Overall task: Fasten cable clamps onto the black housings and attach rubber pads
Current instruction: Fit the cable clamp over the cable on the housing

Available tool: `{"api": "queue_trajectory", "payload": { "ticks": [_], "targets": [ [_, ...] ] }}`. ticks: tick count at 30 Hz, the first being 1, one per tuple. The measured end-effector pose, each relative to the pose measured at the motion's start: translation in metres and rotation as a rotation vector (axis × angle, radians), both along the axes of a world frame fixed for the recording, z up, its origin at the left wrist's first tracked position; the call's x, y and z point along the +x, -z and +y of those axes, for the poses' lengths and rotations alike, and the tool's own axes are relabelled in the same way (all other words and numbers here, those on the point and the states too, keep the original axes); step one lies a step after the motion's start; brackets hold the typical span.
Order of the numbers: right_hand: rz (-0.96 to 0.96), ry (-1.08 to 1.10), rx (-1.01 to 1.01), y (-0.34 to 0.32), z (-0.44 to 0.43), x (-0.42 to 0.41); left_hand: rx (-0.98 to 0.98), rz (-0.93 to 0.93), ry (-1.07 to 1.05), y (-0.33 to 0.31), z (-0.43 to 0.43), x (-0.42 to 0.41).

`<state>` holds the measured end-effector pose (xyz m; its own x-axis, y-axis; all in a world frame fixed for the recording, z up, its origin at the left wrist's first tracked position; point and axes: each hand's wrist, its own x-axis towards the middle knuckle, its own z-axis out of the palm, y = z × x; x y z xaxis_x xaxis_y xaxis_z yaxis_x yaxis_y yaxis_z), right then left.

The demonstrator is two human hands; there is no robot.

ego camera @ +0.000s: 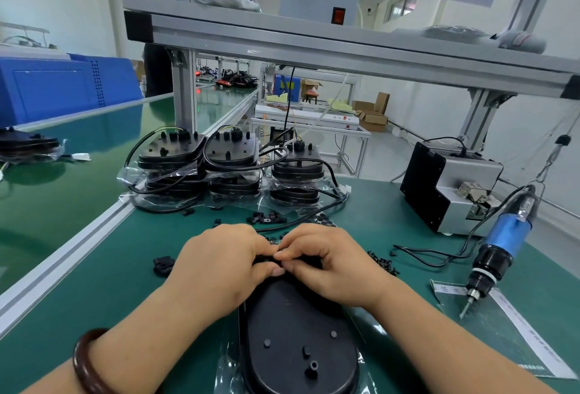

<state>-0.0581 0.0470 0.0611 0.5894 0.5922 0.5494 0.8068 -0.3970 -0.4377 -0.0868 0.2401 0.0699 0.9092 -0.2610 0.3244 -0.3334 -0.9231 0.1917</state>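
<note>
Black housing (292, 327) lies nearest; at its far end curled left hand (219, 265) and right hand (332, 265) pinch a part (266, 260).

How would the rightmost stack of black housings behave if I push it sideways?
The rightmost stack would probably shear apart, not move as one: its housings sit in glossy plastic bags. It is tall for its footprint, so it may topple. Its trailing cable might tug the white connector.
</note>
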Motion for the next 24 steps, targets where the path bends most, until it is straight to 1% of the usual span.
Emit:
{"api": "queue_trajectory", "payload": {
  "ticks": [2, 4, 7, 8, 11, 12, 14, 17, 21, 24],
  "targets": [
    [0.080, -0.005, 0.083, 0.000, -0.002, -0.001, -0.023, 0.005, -0.011, 0.001, 0.000, 0.001],
    [0.213, -0.009, 0.200, -0.002, -0.003, -0.002, -0.044, -0.001, -0.025, 0.003, 0.000, 0.001],
    [0.408, 0.084, 0.324, -0.005, 0.004, -0.002, -0.073, 0.007, -0.031, 0.004, -0.001, 0.002],
    [0.449, 0.123, 0.310, -0.006, 0.008, -0.001, -0.080, 0.010, -0.029, 0.004, 0.000, 0.002],
    [0.488, 0.187, 0.146, -0.009, 0.017, -0.001, -0.109, 0.023, -0.031, 0.004, 0.000, 0.002],
    [0.507, 0.193, 0.119, -0.009, 0.018, -0.002, -0.133, 0.035, -0.035, 0.004, 0.000, 0.002],
    [0.562, 0.193, 0.111, -0.010, 0.018, -0.002, -0.192, 0.067, -0.039, 0.003, 0.001, 0.003],
    [0.590, 0.210, 0.080, -0.013, 0.019, -0.002, -0.269, 0.109, -0.040, 0.004, 0.002, 0.005],
    [0.673, 0.233, 0.025, -0.019, 0.021, 0.003, -0.304, 0.139, -0.034, 0.003, 0.006, 0.008],
    [0.688, 0.221, -0.004, -0.022, 0.023, 0.007, -0.319, 0.107, -0.038, 0.003, 0.006, 0.008]
  ]
}}
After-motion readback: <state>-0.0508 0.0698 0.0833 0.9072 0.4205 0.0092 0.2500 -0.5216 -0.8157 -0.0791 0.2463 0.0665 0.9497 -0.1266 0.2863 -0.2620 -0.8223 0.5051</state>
